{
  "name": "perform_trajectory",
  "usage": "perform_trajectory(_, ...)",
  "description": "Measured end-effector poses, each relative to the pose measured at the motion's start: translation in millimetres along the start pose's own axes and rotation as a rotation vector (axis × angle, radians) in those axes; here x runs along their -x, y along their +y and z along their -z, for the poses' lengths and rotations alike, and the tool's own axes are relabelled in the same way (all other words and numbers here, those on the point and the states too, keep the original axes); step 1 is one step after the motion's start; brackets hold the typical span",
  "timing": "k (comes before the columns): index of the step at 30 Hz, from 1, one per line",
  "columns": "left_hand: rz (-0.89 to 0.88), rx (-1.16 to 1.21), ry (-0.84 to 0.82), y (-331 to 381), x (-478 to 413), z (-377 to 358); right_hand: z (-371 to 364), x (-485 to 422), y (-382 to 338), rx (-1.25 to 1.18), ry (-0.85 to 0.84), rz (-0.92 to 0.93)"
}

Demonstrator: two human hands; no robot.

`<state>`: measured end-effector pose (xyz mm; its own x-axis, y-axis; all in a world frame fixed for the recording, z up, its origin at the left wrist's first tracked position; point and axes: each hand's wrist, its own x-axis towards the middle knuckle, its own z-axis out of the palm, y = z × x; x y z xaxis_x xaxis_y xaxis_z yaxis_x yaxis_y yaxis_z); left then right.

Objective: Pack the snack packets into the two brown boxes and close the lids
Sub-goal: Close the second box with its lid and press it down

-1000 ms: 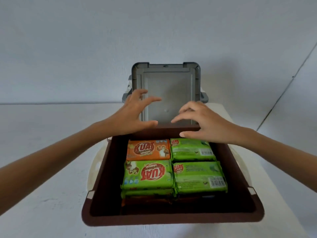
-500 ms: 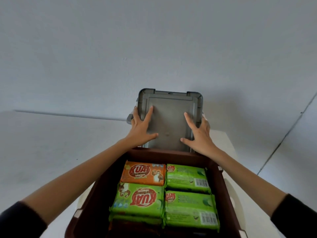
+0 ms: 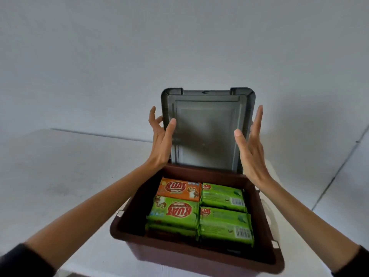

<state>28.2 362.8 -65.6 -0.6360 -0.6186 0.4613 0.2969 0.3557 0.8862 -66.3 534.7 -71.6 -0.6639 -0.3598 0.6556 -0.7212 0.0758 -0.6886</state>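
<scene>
head view: only one camera here, so this is the lot.
box: the brown box [image 3: 199,254] sits toward the right edge of the white table [image 3: 69,176], open and looking full.
packets: one orange packet [image 3: 179,189] in the far left corner of the box, with green packets [image 3: 224,226] filling the rest of the top layer. They lie flat and snug, below the rim.
lid: the grey lid [image 3: 205,136] stands upright along the box's far rim, inner face toward the camera.
left hand [image 3: 161,140]: at the lid's left edge, thumb across the inner face, fingers loosely bent past the edge. Honestly can't tell if it's pinching the lid or just hovering.
right hand [image 3: 251,148]: at the lid's right edge, fingers straight, thumb out in front of the face. It's not clamped on anything.
handling: my guess is the lid is light, stiff plastic and a bit slick. I'd take it by both side edges, up high, and swing it down evenly. The packets look light, with soft wrappers, and shouldn't foul it.
other box: not in view.
</scene>
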Motion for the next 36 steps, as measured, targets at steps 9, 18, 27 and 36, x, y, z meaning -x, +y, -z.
perform_trajectory(9,0.019,0.153,-0.121,13,71,53,8,86,-42,-0.283,0.076,-0.163)
perform_trajectory(18,0.313,0.406,-0.221,12,136,90,22,174,-75,-0.386,0.032,-0.352)
perform_trajectory(27,-0.011,-1.004,-0.566,0,154,77,22,191,-74,0.450,-0.264,-0.332)
perform_trajectory(36,-0.015,-1.339,-0.399,16,140,76,19,216,-87,0.602,-0.465,-0.223)
